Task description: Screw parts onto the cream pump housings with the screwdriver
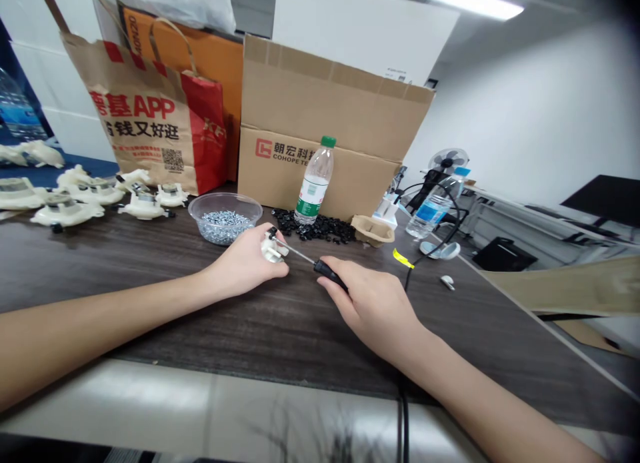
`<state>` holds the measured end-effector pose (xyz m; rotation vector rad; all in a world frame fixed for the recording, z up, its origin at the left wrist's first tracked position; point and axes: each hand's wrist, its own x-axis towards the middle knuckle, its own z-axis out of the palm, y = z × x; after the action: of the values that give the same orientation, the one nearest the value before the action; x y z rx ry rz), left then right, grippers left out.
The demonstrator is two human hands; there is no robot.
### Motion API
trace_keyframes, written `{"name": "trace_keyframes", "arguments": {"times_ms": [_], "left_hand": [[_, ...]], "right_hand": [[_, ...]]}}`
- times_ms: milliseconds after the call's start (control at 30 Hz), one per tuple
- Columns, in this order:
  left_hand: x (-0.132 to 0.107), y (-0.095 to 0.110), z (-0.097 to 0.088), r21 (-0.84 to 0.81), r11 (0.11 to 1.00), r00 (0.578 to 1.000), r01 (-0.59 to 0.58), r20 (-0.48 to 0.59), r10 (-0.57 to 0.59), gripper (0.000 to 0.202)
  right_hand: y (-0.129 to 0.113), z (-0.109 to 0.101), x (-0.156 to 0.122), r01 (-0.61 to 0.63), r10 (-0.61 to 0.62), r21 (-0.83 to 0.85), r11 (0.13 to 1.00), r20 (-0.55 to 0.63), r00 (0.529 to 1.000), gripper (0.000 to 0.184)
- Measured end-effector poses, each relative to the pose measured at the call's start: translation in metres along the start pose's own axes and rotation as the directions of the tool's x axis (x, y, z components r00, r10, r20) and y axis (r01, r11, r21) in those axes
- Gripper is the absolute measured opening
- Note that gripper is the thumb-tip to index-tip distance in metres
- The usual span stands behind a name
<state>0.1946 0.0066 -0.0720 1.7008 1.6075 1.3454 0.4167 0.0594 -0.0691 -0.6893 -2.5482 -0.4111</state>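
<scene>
**Fingers (270, 268) closed on a white plastic part (273, 251) and a screwdriver (327, 274)**

Left hand (243, 264) cups the part at the middle of the worktop (100, 256), while the right hand (373, 310) grips the black handle, its steel shaft reaching left to the part. The part looks light and stiff, and is best held by its body; its small size leaves little room for the fingers. A clear bowl (225, 206) of small screws lies far left of the hands, beyond which stand similar white assemblies (145, 206). Black plastic pellets (313, 227) lie far right of the bowl.
</scene>
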Motion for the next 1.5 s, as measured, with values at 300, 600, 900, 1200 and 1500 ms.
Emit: {"name": "trace_keyframes", "arguments": {"times_ms": [300,600,900,1200,1500], "left_hand": [[-0.002,-0.002,0.003,0.037,0.999,0.999,-0.034,-0.038,0.035,0.024],[-0.011,0.000,-0.003,0.176,0.979,0.989,-0.107,-0.084,0.123,0.025],[-0.013,0.000,-0.005,0.301,0.936,0.968,-0.183,-0.111,0.225,0.027],[-0.015,0.004,-0.005,0.259,0.945,0.961,-0.198,-0.140,0.239,0.028],[-0.011,0.001,-0.007,0.293,0.910,0.928,-0.294,-0.141,0.345,0.031]], "right_hand": [[-0.009,-0.002,-0.003,-0.026,0.038,0.116,0.993,-0.103,0.994,0.016],[-0.007,-0.003,-0.009,0.121,-0.135,-0.093,0.988,-0.166,0.977,0.025],[-0.017,-0.008,-0.006,-0.245,0.235,0.584,0.774,0.094,0.967,0.014],[-0.025,-0.007,0.000,-0.526,0.214,0.838,-0.145,0.546,0.810,0.026],[-0.025,-0.015,0.003,-0.629,0.051,0.709,-0.320,0.676,0.735,0.026]]}}
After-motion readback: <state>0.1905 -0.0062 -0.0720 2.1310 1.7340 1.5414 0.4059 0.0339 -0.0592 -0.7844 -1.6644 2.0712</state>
